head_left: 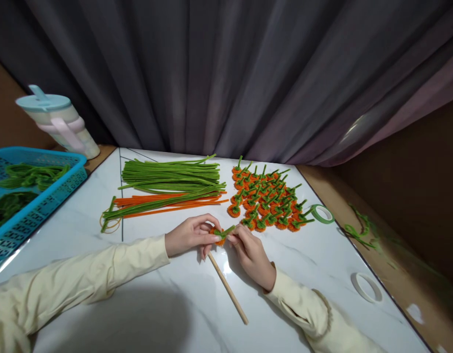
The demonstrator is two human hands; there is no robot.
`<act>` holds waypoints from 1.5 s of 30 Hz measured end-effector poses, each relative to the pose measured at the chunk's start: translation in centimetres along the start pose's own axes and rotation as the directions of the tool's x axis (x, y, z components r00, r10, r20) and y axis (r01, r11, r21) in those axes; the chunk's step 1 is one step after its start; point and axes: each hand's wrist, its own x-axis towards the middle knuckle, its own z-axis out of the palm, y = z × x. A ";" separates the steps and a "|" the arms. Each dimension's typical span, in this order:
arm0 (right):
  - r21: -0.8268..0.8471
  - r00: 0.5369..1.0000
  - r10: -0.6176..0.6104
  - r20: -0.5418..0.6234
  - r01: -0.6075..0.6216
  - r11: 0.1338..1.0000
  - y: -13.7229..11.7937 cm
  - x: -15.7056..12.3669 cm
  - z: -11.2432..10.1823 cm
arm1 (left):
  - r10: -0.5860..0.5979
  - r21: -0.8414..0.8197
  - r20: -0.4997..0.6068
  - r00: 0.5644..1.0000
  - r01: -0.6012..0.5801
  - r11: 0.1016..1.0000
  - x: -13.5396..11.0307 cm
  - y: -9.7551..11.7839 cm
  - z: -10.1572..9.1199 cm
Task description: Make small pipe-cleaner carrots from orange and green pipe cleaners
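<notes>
Between my left thumb and fingers is a small fuzzy pipe-cleaner pumpkin (pixel 222 242), orange with a green top and stem. My left hand (pixel 191 236) closes on it from the left. My right hand (pixel 253 256) pinches at its right side, by the green stem; exactly what those fingertips grip is partly hidden. A wooden stick (pixel 228 289) slants across the table just below both hands, its upper end by my left fingers. Beyond my right hand stand rows of several similar orange pumpkins (pixel 265 210) with green stems.
Green pipe cleaners (pixel 171 175) lie bundled above orange pipe cleaners (pixel 132 201). Green tape (pixel 313 214) and a white ring-shaped roll (pixel 359 289) are at right. A blue basket (pixel 69 184) with green pieces and a lidded tumbler (pixel 60 120) stand left. Dark curtains (pixel 197 73) hang behind.
</notes>
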 end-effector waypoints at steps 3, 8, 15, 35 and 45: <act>0.090 0.995 0.094 0.012 -0.095 0.991 0.0 0.0 0.0 | 0.012 -0.005 0.014 1.000 -0.012 1.000 0.0 0.0 0.1; 0.096 0.997 0.075 0.000 -0.075 0.993 0.2 -0.1 -0.1 | 0.024 -0.039 -0.002 1.000 -0.024 0.999 0.0 0.1 0.1; 0.059 1.000 0.007 -0.016 -0.006 0.998 -0.2 -0.2 -0.1 | -0.015 -0.007 0.041 0.999 0.016 1.000 0.0 0.0 0.1; -0.031 0.987 0.025 -0.158 -0.030 0.999 -1.0 -0.5 0.0 | -0.067 -0.198 0.110 0.992 0.088 0.976 -0.3 0.6 0.2; -0.297 0.970 -0.211 -0.118 0.168 0.940 -0.5 -0.5 0.2 | -0.105 -0.353 0.048 0.993 0.115 0.929 0.1 0.3 -0.2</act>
